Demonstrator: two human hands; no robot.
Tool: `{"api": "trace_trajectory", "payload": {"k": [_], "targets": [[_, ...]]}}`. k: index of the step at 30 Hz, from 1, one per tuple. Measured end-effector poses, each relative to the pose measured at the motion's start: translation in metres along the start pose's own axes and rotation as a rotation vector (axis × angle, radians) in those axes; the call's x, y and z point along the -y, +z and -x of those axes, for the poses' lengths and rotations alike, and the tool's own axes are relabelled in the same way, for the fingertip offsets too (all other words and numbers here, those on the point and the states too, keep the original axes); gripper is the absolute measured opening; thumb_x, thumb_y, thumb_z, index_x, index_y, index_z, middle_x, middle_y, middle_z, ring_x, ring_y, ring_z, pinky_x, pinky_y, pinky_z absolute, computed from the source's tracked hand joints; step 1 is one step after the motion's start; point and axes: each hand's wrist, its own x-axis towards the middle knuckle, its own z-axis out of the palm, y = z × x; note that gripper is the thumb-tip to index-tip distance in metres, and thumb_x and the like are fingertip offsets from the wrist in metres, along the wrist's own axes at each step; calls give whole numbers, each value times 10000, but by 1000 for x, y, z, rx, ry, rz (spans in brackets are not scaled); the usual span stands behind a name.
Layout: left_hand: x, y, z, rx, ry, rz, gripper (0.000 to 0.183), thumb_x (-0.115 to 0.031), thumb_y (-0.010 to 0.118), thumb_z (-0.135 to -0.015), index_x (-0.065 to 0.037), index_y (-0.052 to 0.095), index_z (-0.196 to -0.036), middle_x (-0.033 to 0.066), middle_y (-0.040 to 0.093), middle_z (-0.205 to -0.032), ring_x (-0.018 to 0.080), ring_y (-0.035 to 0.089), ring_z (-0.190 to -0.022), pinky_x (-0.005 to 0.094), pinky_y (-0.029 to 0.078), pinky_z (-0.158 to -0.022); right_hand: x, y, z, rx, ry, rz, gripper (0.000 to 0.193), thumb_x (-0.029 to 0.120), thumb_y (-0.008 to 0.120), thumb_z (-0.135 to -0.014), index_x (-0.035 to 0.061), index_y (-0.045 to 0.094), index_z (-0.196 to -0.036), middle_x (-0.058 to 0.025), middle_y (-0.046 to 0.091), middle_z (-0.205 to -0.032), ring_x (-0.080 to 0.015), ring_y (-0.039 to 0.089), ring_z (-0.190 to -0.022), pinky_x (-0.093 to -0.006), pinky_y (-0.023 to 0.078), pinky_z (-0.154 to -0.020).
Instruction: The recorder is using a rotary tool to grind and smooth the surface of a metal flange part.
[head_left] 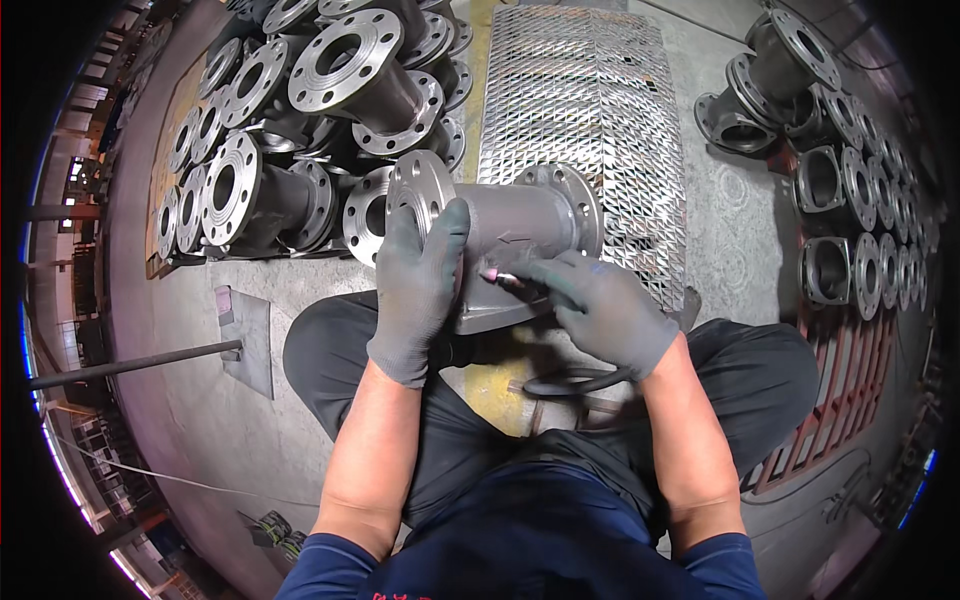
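Observation:
A grey cast metal flanged pipe fitting [510,215] lies across in front of my knees, a raised arrow on its body. It has a round flange at each end and a branch toward me. My left hand [415,300], in a grey glove, is closed round the left flange, thumb against the body. My gloved right hand [615,312] grips a slim grinding tool, mostly hidden by the fingers. Its small pink grinding tip [489,274] is at the body just below the arrow. A dark hose [570,384] curves beneath my right wrist.
Flanged fittings [345,65] are piled at the far left, close to my left hand. More fittings [858,190] stand in rows at right above a red slatted rack [835,400]. A textured metal plate [575,100] lies ahead. A dark bar [140,365] reaches in from the left.

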Motion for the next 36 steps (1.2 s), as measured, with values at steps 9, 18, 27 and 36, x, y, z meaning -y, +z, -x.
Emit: {"api": "trace_trajectory", "payload": {"k": [9, 18, 27, 36], "targets": [[10, 0, 2, 27, 64, -104, 535, -439, 767, -1059, 78, 634, -1097, 208, 716, -912, 281, 684, -823, 431, 553, -792, 6, -5, -3, 75, 51, -2, 573, 36, 645, -979, 284, 682, -1495, -137, 738, -1225, -384, 727, -1122, -471, 601, -959], [-6, 1, 0, 35, -165, 24, 560, -465, 766, -1052, 78, 633, -1095, 218, 682, -915, 264, 671, -844, 437, 545, -800, 3, -4, -4, 29, -14, -58, 587, 3, 626, -984, 271, 674, -1504, -138, 743, -1200, -385, 724, -1131, -463, 595, -979], [6, 1, -2, 35, -75, 50, 544, -449, 767, -1059, 76, 632, -1108, 208, 691, -917, 252, 662, -844, 421, 544, -772, -6, 5, -1, -96, -82, -19, 609, -9, 627, -920, 222, 699, -1479, -151, 739, -1148, -388, 739, -1025, -484, 607, -914], [-7, -7, -1, 49, -157, 50, 558, -457, 768, -1055, 82, 639, -1124, 199, 731, -888, 262, 707, -814, 421, 565, -769, -29, -19, 32, -343, 234, -204, 435, 5, 623, -1047, 61, 693, -1473, -134, 770, -1121, -199, 708, -881, -331, 575, -824]]}}
